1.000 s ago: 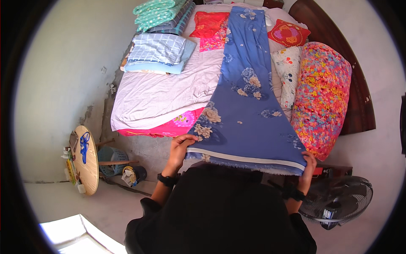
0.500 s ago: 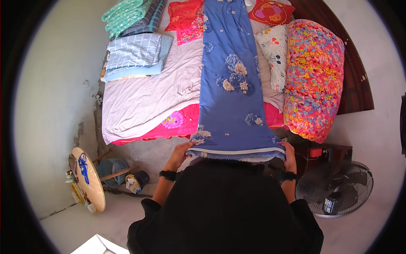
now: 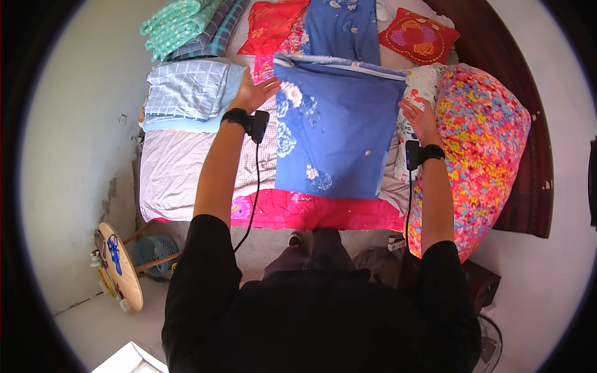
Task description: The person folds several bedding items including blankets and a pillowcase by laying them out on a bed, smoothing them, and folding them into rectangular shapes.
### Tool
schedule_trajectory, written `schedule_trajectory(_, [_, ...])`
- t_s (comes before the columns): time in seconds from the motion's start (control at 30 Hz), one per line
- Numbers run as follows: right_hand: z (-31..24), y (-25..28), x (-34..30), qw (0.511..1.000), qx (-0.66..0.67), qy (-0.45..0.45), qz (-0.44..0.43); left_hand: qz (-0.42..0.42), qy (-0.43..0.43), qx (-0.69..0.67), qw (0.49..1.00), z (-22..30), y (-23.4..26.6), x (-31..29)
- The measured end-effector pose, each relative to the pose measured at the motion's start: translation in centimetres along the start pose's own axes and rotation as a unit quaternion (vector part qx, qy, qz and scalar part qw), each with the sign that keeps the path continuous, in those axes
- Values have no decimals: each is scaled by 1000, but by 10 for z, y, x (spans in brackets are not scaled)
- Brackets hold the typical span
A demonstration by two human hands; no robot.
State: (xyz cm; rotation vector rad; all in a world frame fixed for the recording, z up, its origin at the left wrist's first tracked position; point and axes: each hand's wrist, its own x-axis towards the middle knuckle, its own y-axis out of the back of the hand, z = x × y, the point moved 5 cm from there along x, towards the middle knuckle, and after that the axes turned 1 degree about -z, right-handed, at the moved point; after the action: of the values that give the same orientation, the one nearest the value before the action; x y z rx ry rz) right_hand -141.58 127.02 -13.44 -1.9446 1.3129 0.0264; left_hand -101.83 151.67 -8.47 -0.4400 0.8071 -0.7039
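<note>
Reaching fwd over the bed (image 3: 205, 186), we've got both hands out flat w/ palms open, gripping nothing. Left hand (image 3: 252, 93) sits just beside the top-left corner of the blue floral sheet (image 3: 333, 124), fingers spread, next to the folded light-blue checked cloth (image 3: 186, 90). Right hand (image 3: 420, 121) hovers at the sheet's right edge, near the multicolour floral bolster (image 3: 482, 143). Sheet lies folded over on the bed, on top of pink bedding (image 3: 323, 211) and a pale checked cover (image 3: 171, 180). Red cushion (image 3: 420, 34) further back; green folded cloth (image 3: 171, 22) at far left.
</note>
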Motion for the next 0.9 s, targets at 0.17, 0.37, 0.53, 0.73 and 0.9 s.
schedule_trajectory(0.17, [108,82,58,940,-332,-57,-63,-76,-43,305,948,-81,65,76])
schedule_trajectory(0.37, [285,252,25,834,-543,-100,0,48,37,718,694,-248,281,66])
schedule_trajectory(0.53, [334,302,-22,774,-602,-143,137,-15,154,600,785,-313,351,38])
schedule_trajectory(0.73, [343,264,-8,796,-593,-42,116,133,-40,703,698,-300,374,37])
schedule_trajectory(0.9, [340,347,-1,814,-526,-97,224,111,121,602,781,-327,342,90])
